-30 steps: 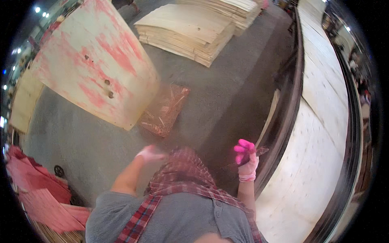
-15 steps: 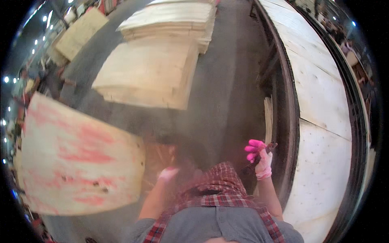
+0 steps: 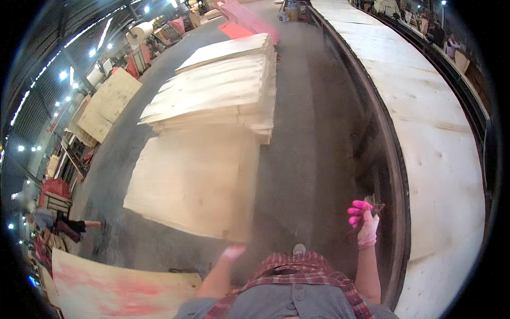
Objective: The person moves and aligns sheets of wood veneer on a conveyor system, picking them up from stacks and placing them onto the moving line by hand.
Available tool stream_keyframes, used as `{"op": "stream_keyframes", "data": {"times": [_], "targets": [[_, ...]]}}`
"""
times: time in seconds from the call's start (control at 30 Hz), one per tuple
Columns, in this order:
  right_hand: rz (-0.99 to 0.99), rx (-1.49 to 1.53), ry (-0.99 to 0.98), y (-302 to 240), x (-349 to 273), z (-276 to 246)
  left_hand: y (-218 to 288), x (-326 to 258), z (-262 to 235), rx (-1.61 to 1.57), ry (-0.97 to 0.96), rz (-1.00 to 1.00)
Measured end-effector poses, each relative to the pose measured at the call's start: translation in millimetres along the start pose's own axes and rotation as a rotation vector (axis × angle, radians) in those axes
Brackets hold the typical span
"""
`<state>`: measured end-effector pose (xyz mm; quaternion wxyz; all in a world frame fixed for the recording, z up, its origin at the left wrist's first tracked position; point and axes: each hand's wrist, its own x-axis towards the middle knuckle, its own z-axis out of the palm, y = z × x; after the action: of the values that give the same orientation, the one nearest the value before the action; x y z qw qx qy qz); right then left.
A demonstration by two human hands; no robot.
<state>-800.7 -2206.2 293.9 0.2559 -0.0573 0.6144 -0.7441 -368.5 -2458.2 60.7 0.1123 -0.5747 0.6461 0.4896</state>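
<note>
My left hand (image 3: pixel 234 251), in a pale glove, is low in the middle beside the near corner of a stack of wood veneer sheets (image 3: pixel 191 181). Its fingers are smeared and partly hidden, so whether it touches the sheets I cannot tell. At the right, my right hand (image 3: pixel 366 227) wears a white glove with bright pink fingers. Those fingers curl round a dark, narrow, rough-looking piece (image 3: pixel 378 208) whose kind is unclear. This hand hangs beside the dark side of a long table (image 3: pixel 396 202) carrying pale wood sheets (image 3: pixel 446 175).
Taller veneer stacks (image 3: pixel 212 90) stand farther ahead, with a pink-red object (image 3: pixel 249 24) behind them. A board with red smears (image 3: pixel 122 287) lies at lower left. Another person (image 3: pixel 58 223) is at the far left. Dark floor (image 3: pixel 303 138) runs between stacks and table.
The view has shifted forward and tilted up; the near stack now sits closer to me and the red-smeared board has slid lower. My right hand keeps the dark piece.
</note>
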Motion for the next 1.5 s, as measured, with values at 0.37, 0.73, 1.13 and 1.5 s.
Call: {"op": "stream_keyframes", "data": {"times": [0.37,0.73,1.13,1.5], "targets": [[0.428,-0.593,-0.384,39,457,121,254,166,-99,0.565,-0.163,-0.137],[0.714,-1.198,-0.158,150,589,-65,861,534,-179,-0.295,-0.192,0.377],[1.042,-0.959,-0.165,-9,1161,154,1219,754,-199,0.085,-0.368,0.434],[0.696,-0.727,-0.257,-99,1658,406,1403,1039,-357,-0.364,-0.219,0.229]]}}
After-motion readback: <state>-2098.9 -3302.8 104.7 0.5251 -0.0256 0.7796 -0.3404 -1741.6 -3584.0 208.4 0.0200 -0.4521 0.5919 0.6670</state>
